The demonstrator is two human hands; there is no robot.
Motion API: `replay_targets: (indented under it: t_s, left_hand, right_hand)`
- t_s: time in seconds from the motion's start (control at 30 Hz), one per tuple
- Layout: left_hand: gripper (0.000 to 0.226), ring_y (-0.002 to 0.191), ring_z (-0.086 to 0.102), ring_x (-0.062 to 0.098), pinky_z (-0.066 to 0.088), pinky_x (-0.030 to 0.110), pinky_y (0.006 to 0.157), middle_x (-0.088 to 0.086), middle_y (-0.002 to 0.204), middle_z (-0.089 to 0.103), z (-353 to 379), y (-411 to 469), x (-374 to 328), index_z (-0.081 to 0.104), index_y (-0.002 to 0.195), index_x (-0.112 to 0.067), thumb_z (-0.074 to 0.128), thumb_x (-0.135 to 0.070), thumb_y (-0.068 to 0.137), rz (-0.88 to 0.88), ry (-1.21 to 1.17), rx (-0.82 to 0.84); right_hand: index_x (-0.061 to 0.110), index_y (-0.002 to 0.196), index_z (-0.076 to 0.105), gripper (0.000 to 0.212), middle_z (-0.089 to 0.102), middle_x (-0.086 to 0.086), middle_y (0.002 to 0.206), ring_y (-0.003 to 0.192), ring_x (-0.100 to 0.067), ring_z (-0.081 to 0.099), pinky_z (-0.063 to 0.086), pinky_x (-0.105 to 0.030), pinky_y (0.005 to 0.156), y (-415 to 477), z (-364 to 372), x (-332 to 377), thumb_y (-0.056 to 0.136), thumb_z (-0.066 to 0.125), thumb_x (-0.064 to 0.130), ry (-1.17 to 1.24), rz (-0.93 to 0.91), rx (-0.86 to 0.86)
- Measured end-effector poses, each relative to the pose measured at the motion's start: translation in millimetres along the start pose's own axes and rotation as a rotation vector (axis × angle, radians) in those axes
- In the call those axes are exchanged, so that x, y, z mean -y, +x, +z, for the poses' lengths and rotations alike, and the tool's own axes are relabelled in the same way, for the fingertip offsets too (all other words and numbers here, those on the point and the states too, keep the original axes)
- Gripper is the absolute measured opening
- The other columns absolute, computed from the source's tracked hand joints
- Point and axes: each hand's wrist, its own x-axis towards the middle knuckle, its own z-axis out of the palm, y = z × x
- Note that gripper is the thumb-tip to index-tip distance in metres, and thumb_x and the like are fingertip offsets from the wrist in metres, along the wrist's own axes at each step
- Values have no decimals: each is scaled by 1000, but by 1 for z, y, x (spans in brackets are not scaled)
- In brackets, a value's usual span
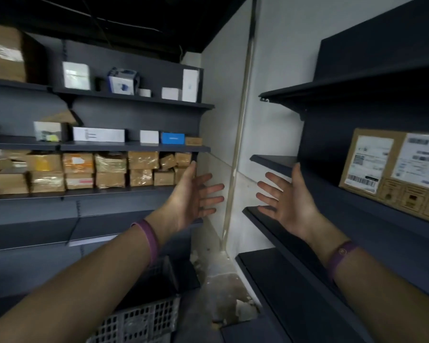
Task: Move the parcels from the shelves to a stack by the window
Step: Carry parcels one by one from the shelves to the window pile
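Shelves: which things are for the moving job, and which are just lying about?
For the job: brown tape-wrapped cardboard parcels, left; large brown cardboard box with white labels, right; empty left hand and right hand.
Just lying about: grey plastic lattice crate; pale rubble on the floor.

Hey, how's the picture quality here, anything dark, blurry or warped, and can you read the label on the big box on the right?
Head view: dim overall, ceiling nearly black, white wall brightest; its wide lens bows the shelf edges; left hand and right hand slightly soft; label on the cardboard box too blurred to read; taped brown parcels show mild glare.
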Motion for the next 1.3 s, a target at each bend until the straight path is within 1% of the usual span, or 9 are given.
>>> replay_targets:
  t_s: [0.2, 0.43, 0.6, 0.73, 0.8, 0.87, 1.07, 1.23, 1.3]
  left_hand:
    - [68, 107, 68, 28, 45, 46, 101, 4, 118, 72, 48, 109, 23, 51, 135, -26, 27, -72, 92, -50, -22, 155]
    - [61, 107, 66, 24, 48, 41, 89, 2, 119, 71, 137, 221, 43, 53, 133, -27, 26, -68, 95, -87, 16, 478]
    - [56, 123, 56, 18, 39, 36, 99, -3, 133, 62, 217, 260, 36, 52, 137, -28, 25, -59, 100, 179, 117, 698]
    - [53, 131, 49, 21, 39, 39, 102, -2, 141, 55, 270, 261, 38, 50, 140, -28, 33, -57, 99, 191, 56, 823]
    - [38, 123, 56, 11, 42, 36, 94, -18, 119, 66, 288, 257, 44, 64, 120, -42, 38, -58, 97, 206, 28, 856]
    - [36, 92, 67, -8, 45, 27, 77, -31, 89, 71, 299, 253, 50, 71, 87, -55, 37, -63, 93, 256, 21, 902]
    - [45, 89, 72, 4, 57, 25, 67, -22, 99, 74, 313, 263, 73, 70, 96, -53, 28, -71, 92, 163, -25, 993]
    - [48, 95, 71, 5, 55, 31, 76, -24, 103, 72, 314, 269, 78, 68, 95, -61, 30, -83, 76, 121, -17, 1037]
    - [57, 104, 70, 12, 54, 41, 88, -19, 111, 72, 313, 270, 76, 67, 108, -55, 30, -85, 76, 88, -17, 1038]
  right_hand:
    - [27, 142, 50, 83, 54, -4, 145, 134, -29, 48, 38, -49, 111, 40, -52, 14, 87, 23, 82, -41, -59, -133]
    - [25, 145, 47, 82, 53, -5, 144, 134, -29, 48, 40, -46, 105, 54, -107, 39, 91, 17, 78, -73, -199, -410]
    - [18, 124, 64, 66, 70, -4, 125, 116, -21, 66, 51, -39, 99, 25, -123, 68, 100, 23, 63, -254, -481, -775]
    - [14, 103, 71, 57, 78, -4, 97, 91, -18, 73, 55, -32, 82, -21, -127, 89, 103, 31, 55, -311, -666, -1115]
    - [13, 95, 72, 55, 77, -4, 89, 86, -19, 73, 56, -31, 79, -46, -130, 95, 103, 34, 52, -338, -732, -1263]
    - [12, 92, 72, 53, 76, -5, 86, 82, -18, 72, 55, -31, 77, -68, -133, 99, 103, 37, 50, -360, -793, -1403]
    - [12, 118, 65, 46, 67, -13, 122, 116, -26, 62, 46, -44, 103, -96, -161, 99, 103, 39, 47, -426, -720, -1658]
    - [26, 149, 42, 61, 49, -7, 149, 129, -28, 52, 38, -52, 112, -81, -181, 93, 99, 36, 61, -342, -558, -1541]
    - [26, 149, 42, 64, 55, -8, 144, 129, -32, 54, 38, -56, 112, -72, -187, 90, 99, 33, 64, -379, -508, -1489]
